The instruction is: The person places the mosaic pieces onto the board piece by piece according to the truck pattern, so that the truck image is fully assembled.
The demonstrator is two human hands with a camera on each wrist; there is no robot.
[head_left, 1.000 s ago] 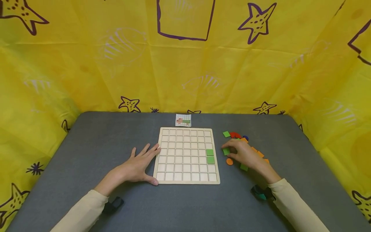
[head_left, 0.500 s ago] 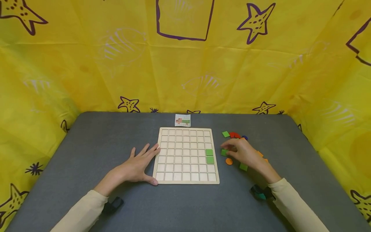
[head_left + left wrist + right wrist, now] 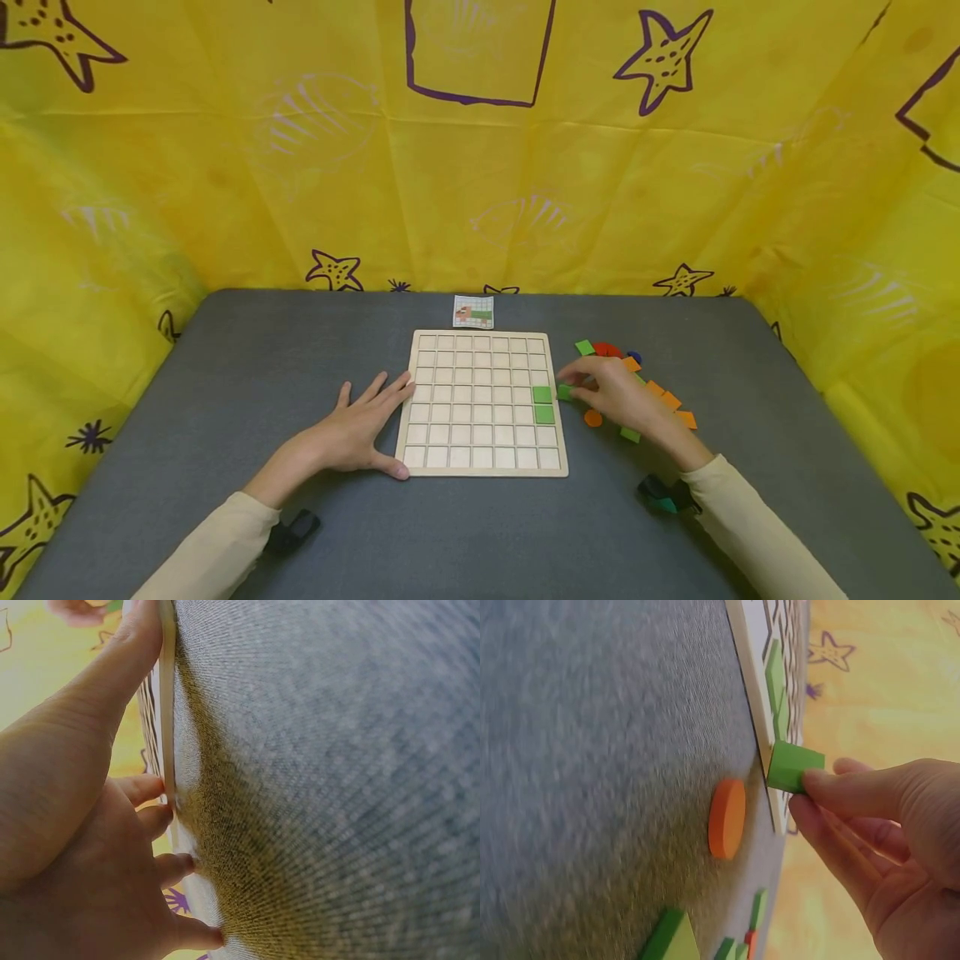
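A pale wooden grid board lies flat on the dark table, with two green square tiles set in cells near its right edge. My left hand spreads along the board's left side, thumb at the near corner and fingertips at the rim. Just off the right edge, my right hand pinches another green square tile between thumb and index finger. In the right wrist view that tile overlaps the board's rim, and an orange round piece lies on the table beside it.
Loose orange tiles, red pieces, a blue piece and green tiles lie right of the board. A small picture card sits behind it. A yellow patterned cloth hangs around the table.
My right hand has picked up the green tile and moved left with it, towards the board's right edge. My left hand has stayed in place.
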